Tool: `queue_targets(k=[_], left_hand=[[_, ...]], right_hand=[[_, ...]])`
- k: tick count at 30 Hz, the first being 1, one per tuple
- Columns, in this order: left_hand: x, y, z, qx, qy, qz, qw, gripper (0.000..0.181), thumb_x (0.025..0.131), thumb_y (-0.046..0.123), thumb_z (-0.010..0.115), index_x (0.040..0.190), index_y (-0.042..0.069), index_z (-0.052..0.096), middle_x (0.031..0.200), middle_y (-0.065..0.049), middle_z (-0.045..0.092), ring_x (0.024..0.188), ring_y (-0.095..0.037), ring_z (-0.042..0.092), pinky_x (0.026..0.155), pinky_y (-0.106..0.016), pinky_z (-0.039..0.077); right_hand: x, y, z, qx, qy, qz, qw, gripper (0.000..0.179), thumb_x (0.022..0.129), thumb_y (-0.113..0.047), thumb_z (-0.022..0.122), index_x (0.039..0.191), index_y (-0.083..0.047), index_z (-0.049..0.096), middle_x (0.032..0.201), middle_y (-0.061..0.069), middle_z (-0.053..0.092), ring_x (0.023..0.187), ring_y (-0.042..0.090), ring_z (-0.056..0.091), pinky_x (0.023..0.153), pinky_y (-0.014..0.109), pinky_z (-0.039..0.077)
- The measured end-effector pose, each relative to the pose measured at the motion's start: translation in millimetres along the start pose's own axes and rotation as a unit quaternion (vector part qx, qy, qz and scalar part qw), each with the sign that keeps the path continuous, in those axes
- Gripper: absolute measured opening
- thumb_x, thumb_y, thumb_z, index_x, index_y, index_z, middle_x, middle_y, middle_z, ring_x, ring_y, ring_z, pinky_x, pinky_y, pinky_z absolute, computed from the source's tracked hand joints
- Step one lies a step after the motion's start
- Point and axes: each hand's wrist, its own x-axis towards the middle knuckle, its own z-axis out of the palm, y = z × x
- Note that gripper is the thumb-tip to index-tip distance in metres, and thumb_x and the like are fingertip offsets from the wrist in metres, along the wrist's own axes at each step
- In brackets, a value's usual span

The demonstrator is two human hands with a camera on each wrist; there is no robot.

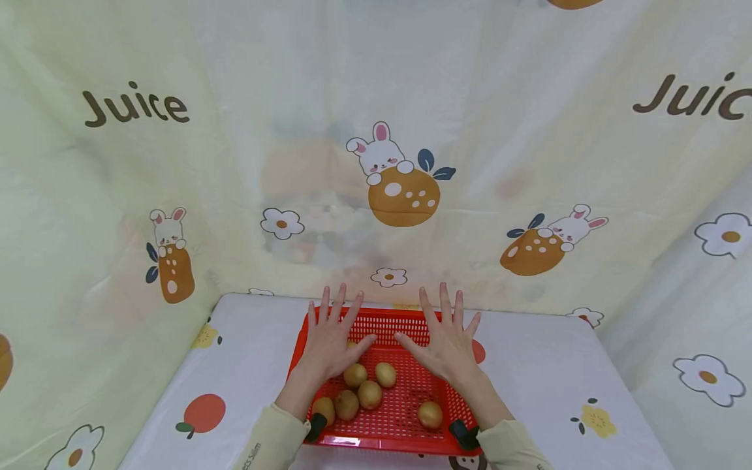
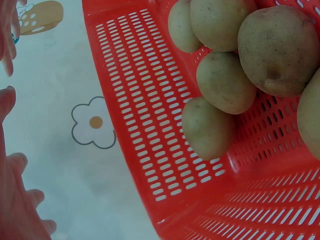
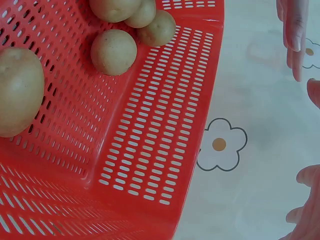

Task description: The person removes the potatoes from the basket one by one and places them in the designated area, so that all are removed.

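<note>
Both hands hover over a red plastic basket [image 1: 405, 398], fingers spread and palms down. My left hand [image 1: 331, 343] is above the basket's left side, my right hand [image 1: 446, 346] above its right side; neither holds anything. Thumbs point toward each other with a gap between them. Several potatoes lie in the basket, mostly grouped on the left, among them one potato [image 1: 369, 395] beside another potato [image 1: 385, 375]. A single potato [image 1: 430, 414] sits apart at the near right. One more is partly hidden behind the left hand. Close up, the left wrist view shows a brown-spotted potato [image 2: 277, 50].
The basket stands on a table covered with a white printed cloth [image 1: 529, 365]. A patterned curtain [image 1: 329, 78] hangs behind the table and on both sides. Black devices are strapped at both wrists, including the left wrist device [image 1: 317, 425].
</note>
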Motion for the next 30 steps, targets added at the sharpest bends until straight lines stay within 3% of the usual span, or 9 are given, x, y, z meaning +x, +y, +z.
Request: queue_targets(k=[4, 15, 30], left_hand=[[0.2, 0.7, -1.9, 0.002, 0.004, 0.003, 1.0, 0.083, 0.09, 0.067, 0.046, 0.158, 0.025, 0.023, 0.164, -0.012, 0.012, 0.149, -0.042, 0.004, 0.112, -0.068, 0.011], [1.3, -5.8, -6.2, -0.001, -0.022, -0.006, 0.9997, 0.083, 0.092, 0.067, 0.044, 0.159, 0.026, 0.019, 0.165, -0.011, 0.008, 0.149, -0.041, -0.001, 0.113, -0.067, 0.009], [0.1, -20.1, -9.2, 0.004, -0.009, 0.006, 0.9999, 0.082, 0.092, 0.065, 0.047, 0.159, 0.026, 0.021, 0.165, -0.012, 0.011, 0.149, -0.042, 0.003, 0.113, -0.066, 0.01]], right_hand=[[0.1, 0, 0, -0.003, -0.001, 0.0, 1.0, 0.1, 0.082, -0.074, 0.053, 0.159, -0.021, 0.017, 0.165, 0.017, -0.003, 0.146, 0.048, -0.009, 0.101, 0.081, -0.002], [0.2, -2, -2, -0.006, -0.004, 0.001, 1.0, 0.098, 0.083, -0.074, 0.052, 0.159, -0.021, 0.018, 0.165, 0.017, 0.0, 0.146, 0.049, -0.005, 0.102, 0.08, 0.002], [-1.4, 1, 0, 0.005, -0.005, 0.003, 1.0, 0.098, 0.083, -0.073, 0.053, 0.159, -0.018, 0.021, 0.164, 0.019, 0.002, 0.145, 0.051, -0.004, 0.102, 0.08, -0.001]])
